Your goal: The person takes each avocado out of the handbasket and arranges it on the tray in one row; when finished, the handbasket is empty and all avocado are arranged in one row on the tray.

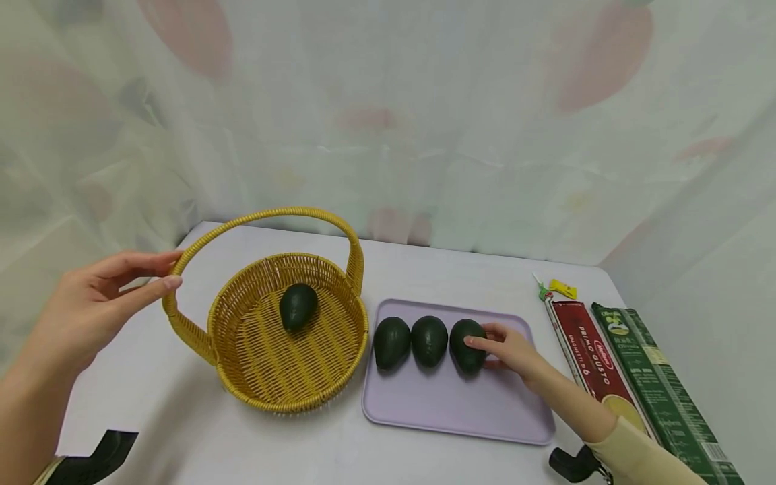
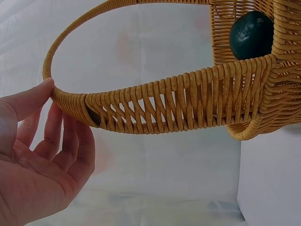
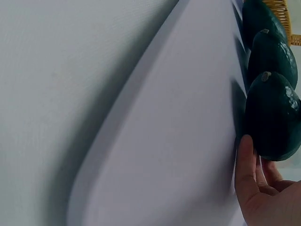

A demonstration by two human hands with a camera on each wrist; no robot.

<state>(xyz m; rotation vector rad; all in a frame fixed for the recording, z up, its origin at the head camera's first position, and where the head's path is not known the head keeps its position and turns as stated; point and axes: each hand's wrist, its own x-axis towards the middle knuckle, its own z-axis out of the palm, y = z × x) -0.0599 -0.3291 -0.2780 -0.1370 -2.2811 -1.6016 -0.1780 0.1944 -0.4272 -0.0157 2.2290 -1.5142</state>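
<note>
At the far left, a black strap-like piece (image 1: 93, 458) sits by the wrist of the left hand (image 1: 103, 300), cut off by the frame's bottom edge. This hand pinches the handle (image 1: 275, 213) between thumb and fingers, the other fingers loosely bent and free of it; in the head view some of them overlap and are hard to separate. The handle is a tall arch, tightly wrapped in yellow-brown strand, widening into open lattice where it meets the round, shallow basket (image 1: 287, 407). The basket's wall is finely ribbed and its floor woven in rows. One dark green, glossy, pear-shaped avocado (image 1: 298, 308) lies inside, its underside hidden.

Just right of the basket, on the white surface (image 1: 339, 444), is a smooth lilac tray (image 1: 448, 419), rectangular with rounded corners and a low raised rim. Its left avocado (image 1: 391, 343) and middle avocado (image 1: 429, 341) lie in a row with the right avocado (image 1: 467, 346), which the right hand (image 1: 508, 350) grips at its outer side, thumb on top. Whether that fruit has left the tray cannot be told.

A cream sleeve (image 1: 645, 458) covers part of a flat red spaghetti packet (image 1: 591, 343). Beside it lies a long green packet (image 1: 667, 384), its small print unreadable. Near their far ends sits a small yellow item (image 1: 563, 289), too small to identify.
</note>
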